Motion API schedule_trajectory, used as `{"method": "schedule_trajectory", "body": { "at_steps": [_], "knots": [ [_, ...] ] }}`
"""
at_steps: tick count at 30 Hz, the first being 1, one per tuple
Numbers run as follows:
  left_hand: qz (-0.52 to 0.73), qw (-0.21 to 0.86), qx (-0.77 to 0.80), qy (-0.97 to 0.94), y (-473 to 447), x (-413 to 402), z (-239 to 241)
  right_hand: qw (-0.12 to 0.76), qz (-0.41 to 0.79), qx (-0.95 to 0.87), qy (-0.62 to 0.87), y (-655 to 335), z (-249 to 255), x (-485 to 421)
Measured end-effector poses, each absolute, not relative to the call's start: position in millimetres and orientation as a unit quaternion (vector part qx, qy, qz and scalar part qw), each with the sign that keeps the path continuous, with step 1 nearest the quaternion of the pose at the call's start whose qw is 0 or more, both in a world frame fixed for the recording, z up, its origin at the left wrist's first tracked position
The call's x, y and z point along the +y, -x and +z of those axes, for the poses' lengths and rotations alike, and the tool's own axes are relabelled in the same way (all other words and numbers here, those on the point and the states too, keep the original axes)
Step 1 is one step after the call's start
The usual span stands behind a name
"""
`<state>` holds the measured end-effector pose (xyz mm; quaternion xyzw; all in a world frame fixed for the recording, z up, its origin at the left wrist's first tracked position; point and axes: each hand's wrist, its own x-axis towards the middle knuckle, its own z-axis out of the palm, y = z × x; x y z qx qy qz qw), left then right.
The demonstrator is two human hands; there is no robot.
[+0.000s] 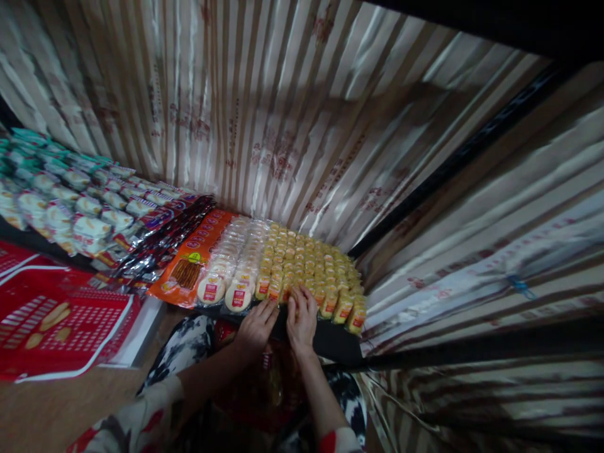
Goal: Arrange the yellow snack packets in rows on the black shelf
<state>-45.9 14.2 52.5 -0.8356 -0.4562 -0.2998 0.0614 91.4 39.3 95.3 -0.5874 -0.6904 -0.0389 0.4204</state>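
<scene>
Rows of small yellow wrapped snack packs [309, 264] fill the right part of a dark shelf [330, 340]. My right hand [301, 318] rests its curled fingers on the front row of these packs. My left hand [257, 326] sits just beside it at the shelf's front edge, fingers bent towards the same row near the round white packs [236, 277]. What either hand grips is hidden by the fingers.
An orange packet row [193, 261] and dark packets [165, 242] lie left of the white ones. Green and white packs [61, 201] fill the far left. A red basket [56, 321] stands at lower left. Striped shiny paper [283, 113] covers the back and right walls.
</scene>
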Motion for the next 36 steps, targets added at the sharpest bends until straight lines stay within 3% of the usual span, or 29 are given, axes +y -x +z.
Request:
{"method": "schedule_trajectory", "body": {
  "at_steps": [6,17,24,28,36],
  "knots": [
    [-0.333,0.116,-0.463,0.813,33,28,34,0.366,-0.025,-0.756,0.541,-73,124,83],
    [-0.338,0.112,-0.506,0.786,22,38,33,0.112,0.029,-0.778,0.617,-25,133,147],
    [-0.318,0.049,-0.496,0.806,31,42,44,0.113,0.033,-0.768,0.629,-33,121,146],
    [-0.346,0.086,-0.459,0.814,34,41,41,0.115,0.049,-0.766,0.631,-34,135,159],
    [-0.334,0.111,-0.477,0.805,30,42,37,0.034,0.08,-0.747,0.659,-32,138,196]
  ]
}}
